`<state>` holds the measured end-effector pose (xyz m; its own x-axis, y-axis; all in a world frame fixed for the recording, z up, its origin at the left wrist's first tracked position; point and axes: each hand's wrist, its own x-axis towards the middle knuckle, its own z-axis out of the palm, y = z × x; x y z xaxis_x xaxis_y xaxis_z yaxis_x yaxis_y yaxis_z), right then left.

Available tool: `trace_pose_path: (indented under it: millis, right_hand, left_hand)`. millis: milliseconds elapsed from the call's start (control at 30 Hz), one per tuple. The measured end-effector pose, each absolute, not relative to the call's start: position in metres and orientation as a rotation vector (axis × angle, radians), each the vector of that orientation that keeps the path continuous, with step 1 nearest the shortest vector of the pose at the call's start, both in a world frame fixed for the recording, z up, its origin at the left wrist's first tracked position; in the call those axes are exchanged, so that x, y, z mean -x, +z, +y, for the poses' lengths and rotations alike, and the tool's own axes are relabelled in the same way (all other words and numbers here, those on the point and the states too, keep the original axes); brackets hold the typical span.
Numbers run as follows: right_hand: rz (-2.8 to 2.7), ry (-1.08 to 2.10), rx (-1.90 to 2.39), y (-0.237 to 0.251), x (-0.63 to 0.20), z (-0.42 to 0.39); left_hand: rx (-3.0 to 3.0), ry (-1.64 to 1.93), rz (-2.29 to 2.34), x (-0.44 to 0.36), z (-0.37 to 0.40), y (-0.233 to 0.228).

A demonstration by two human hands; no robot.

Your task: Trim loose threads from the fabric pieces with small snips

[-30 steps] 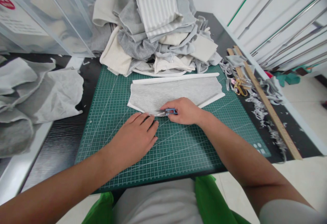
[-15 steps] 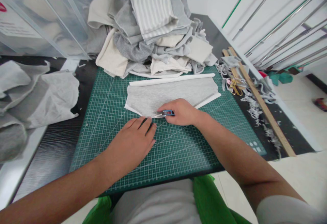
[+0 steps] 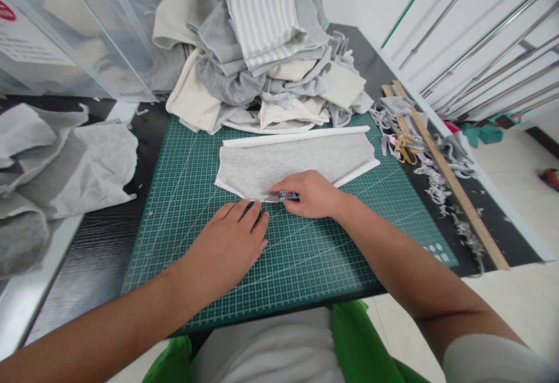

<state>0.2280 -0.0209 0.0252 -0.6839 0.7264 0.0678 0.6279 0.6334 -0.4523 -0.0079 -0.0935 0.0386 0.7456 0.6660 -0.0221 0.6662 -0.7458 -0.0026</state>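
Left to right: loose grey sheets [image 3: 65,162] lie off the mat [image 3: 183,197] on the dark worktop [image 3: 96,255], apart from the work. Left hand [image 3: 227,243] is flat and open on the mat, fingertips at the near edge of the grey panel [image 3: 297,159], pinning it; it grips nothing. Right hand [image 3: 312,194] is closed around a small blue-handled cutter [image 3: 288,195], blade pointing left, tip at the panel's near edge just beside the left fingertips. The panel lies flat mid-mat, white rolled strip [image 3: 297,136] along its far edge, another white strip [image 3: 356,172] along the near-right edge. Judging by that: the trim along the near edge looks part done. The right stretch looks finished, though I can't tell whether the strip there is cut free or attached. The stretch left of the blade to the near-left corner looks uncut. Fabric pile [image 3: 262,51] behind the mat reads as stock not yet handled. Far right: offcut shreds [image 3: 437,182] beside a wooden ruler [image 3: 449,176], which suggests other pieces have been trimmed here.
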Motion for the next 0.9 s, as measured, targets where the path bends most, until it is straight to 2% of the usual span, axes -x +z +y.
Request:
trace_pose_path:
  millis: [900]
  right_hand:
    - [-2.626, 0.484, 1.006, 0.0214, -0.2288, -0.0224]
  left_hand:
    - [-2.910, -0.064, 1.123, 0.0084, -0.0936, 0.0397]
